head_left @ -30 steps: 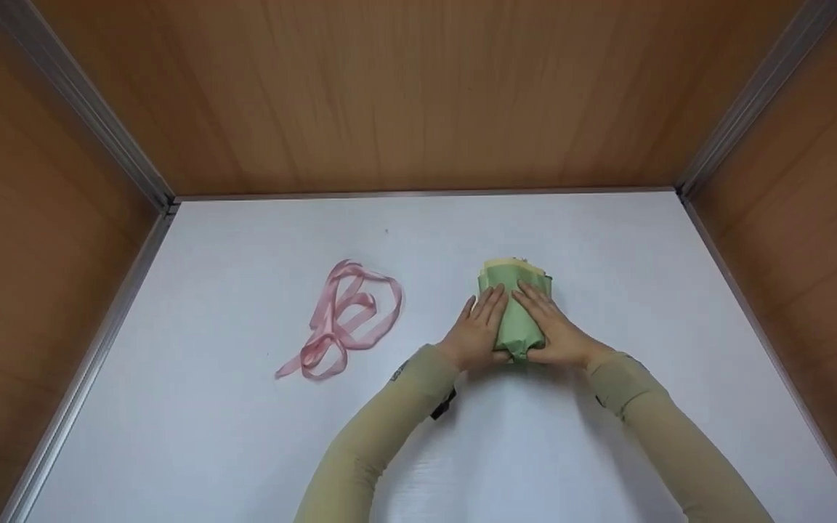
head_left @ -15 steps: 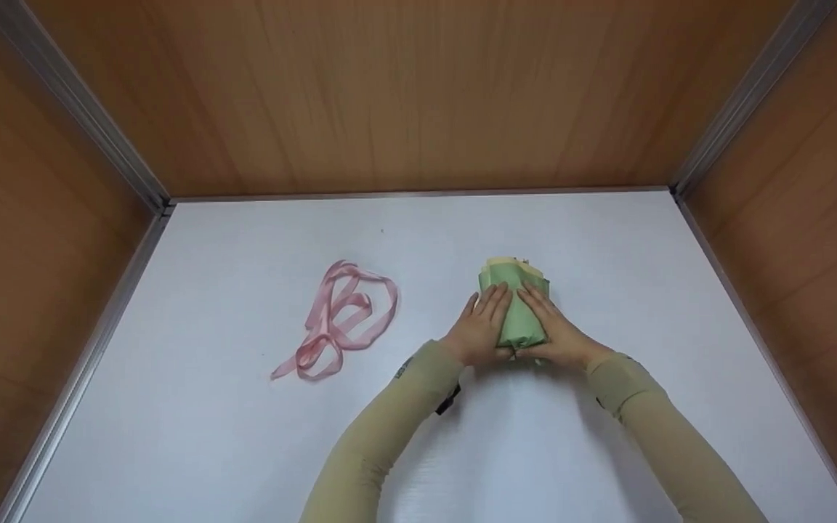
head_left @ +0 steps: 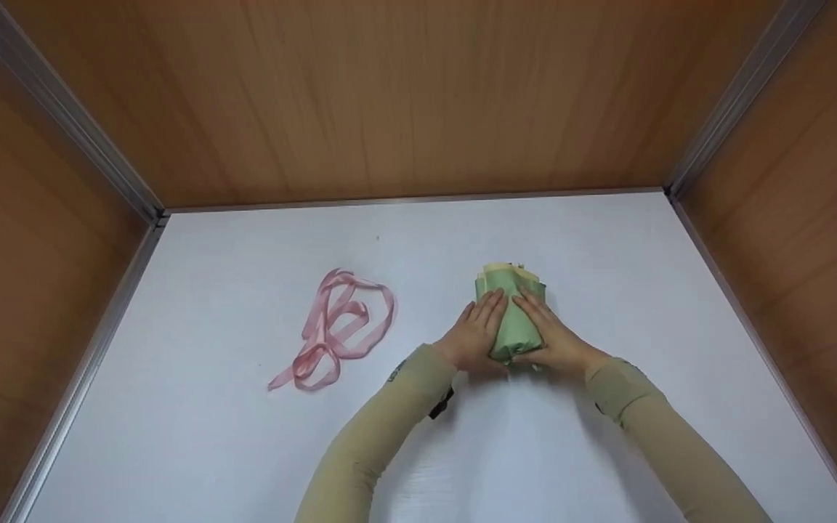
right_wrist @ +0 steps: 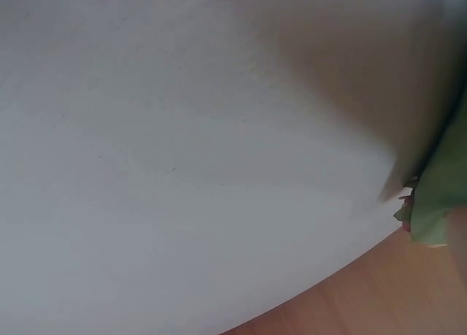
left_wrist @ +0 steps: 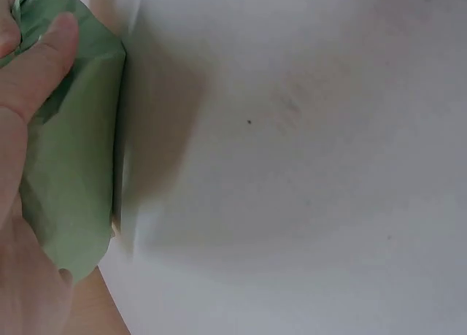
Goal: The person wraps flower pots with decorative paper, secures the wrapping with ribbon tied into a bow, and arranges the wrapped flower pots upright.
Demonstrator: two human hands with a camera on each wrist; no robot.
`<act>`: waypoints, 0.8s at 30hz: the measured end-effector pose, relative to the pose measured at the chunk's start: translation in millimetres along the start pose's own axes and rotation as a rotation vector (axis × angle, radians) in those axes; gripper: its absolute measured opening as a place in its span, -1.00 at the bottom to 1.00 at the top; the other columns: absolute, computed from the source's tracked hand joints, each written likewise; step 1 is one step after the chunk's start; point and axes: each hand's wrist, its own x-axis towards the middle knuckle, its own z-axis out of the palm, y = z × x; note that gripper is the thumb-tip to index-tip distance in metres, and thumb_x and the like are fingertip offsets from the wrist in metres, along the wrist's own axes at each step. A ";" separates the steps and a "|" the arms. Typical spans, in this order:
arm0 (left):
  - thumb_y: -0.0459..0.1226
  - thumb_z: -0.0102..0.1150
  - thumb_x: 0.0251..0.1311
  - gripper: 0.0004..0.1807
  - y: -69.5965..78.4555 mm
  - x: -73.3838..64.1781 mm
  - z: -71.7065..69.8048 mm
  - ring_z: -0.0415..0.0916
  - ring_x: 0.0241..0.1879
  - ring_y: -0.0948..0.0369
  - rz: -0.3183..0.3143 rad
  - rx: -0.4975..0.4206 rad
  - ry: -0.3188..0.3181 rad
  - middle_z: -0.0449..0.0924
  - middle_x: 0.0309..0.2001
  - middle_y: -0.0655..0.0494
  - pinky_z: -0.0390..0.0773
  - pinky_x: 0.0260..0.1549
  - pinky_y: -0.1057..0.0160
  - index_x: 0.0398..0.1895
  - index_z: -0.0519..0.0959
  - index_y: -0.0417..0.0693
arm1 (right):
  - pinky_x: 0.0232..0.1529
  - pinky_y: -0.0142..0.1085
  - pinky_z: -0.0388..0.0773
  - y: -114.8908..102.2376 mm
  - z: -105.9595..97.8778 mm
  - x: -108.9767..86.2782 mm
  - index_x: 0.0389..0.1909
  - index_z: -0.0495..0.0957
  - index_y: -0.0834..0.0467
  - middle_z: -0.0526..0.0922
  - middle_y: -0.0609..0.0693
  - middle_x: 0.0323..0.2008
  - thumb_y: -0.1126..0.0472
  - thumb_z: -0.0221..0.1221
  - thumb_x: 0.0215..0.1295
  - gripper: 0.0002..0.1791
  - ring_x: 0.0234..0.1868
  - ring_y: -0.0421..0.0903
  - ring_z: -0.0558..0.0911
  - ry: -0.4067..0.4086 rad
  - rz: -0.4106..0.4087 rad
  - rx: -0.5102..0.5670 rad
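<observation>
A bundle wrapped in green paper [head_left: 517, 327] lies at right of centre on the white table, with pale yellow paper [head_left: 500, 270] showing at its far end. My left hand [head_left: 471, 340] holds its left side, fingers laid along the top. In the left wrist view, the left thumb [left_wrist: 47, 65] presses the crumpled near end of the wrapping. Opposite, my right hand [head_left: 562, 345] grips the right side, its thumb at the near end. The right wrist view catches only a corner of the bundle [right_wrist: 441, 182], with small green and reddish bits at its tip.
A loosely looped pink ribbon [head_left: 331, 330] lies on the white table [head_left: 208, 305], left of the bundle. Wood-grain panels [head_left: 404, 102] with metal edge rails close off the back and both sides.
The twisted paper tail at the bundle's near end has been tucked in under the thumbs. The left thumb has gone out of sight in the head view. The ribbon stays put.
</observation>
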 end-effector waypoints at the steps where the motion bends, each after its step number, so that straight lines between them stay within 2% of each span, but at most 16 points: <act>1: 0.25 0.18 0.05 0.25 0.4 0.6 1.4 -0.37 0.50 0.01 0.002 0.005 0.015 -0.38 0.51 -0.14 -0.06 0.42 0.06 0.48 -0.35 -0.23 | 0.36 0.21 -0.04 0.5 0.3 -0.9 0.48 -0.14 0.13 -0.26 0.16 0.50 0.01 0.40 0.00 0.15 0.48 0.24 -0.21 0.007 0.003 0.002; 5: 0.20 0.13 0.13 0.17 -0.5 2.2 5.2 -0.32 0.50 0.01 0.025 0.021 0.068 -0.31 0.51 -0.16 -0.05 0.42 0.13 0.48 -0.30 -0.26 | 0.36 0.21 -0.03 0.0 1.6 -2.4 0.48 -0.14 0.11 -0.27 0.15 0.50 0.03 0.40 0.01 0.14 0.48 0.24 -0.22 0.026 0.011 0.039; 8: 0.18 0.13 0.14 0.15 -3.1 2.5 7.2 -0.32 0.50 -0.01 0.047 0.005 0.084 -0.31 0.51 -0.17 -0.10 0.43 0.19 0.47 -0.29 -0.28 | 0.37 0.20 -0.05 -1.9 3.6 -2.5 0.49 -0.15 0.10 -0.29 0.12 0.50 0.02 0.40 0.00 0.16 0.49 0.21 -0.25 0.031 0.019 0.064; 12: 0.14 0.15 0.15 0.15 -7.9 2.1 9.5 -0.39 0.50 -0.01 0.068 -0.080 0.065 -0.39 0.51 -0.16 -0.13 0.43 0.22 0.47 -0.34 -0.26 | 0.37 0.21 -0.08 -3.9 7.8 -1.6 0.50 -0.16 0.07 -0.31 0.08 0.51 0.00 0.40 -0.01 0.17 0.49 0.20 -0.30 0.038 0.034 0.093; 18: 0.03 0.20 0.17 0.16 -12.9 2.2 12.5 -0.50 0.49 0.03 0.090 -0.279 0.035 -0.51 0.50 -0.11 -0.09 0.42 0.21 0.47 -0.44 -0.20 | 0.36 0.24 -0.12 -5.5 11.7 -0.9 0.50 -0.18 0.02 -0.34 0.06 0.51 0.02 0.40 -0.01 0.17 0.49 0.18 -0.35 0.044 0.045 0.161; 24: -0.01 0.22 0.17 0.15 -13.6 1.2 14.8 -0.45 0.49 -0.01 0.116 -0.328 0.069 -0.47 0.48 -0.18 -0.07 0.42 0.19 0.45 -0.41 -0.28 | 0.37 0.23 -0.14 -8.9 10.3 -1.0 0.51 -0.18 0.02 -0.34 0.04 0.52 0.02 0.42 -0.03 0.20 0.49 0.15 -0.37 0.035 0.054 0.185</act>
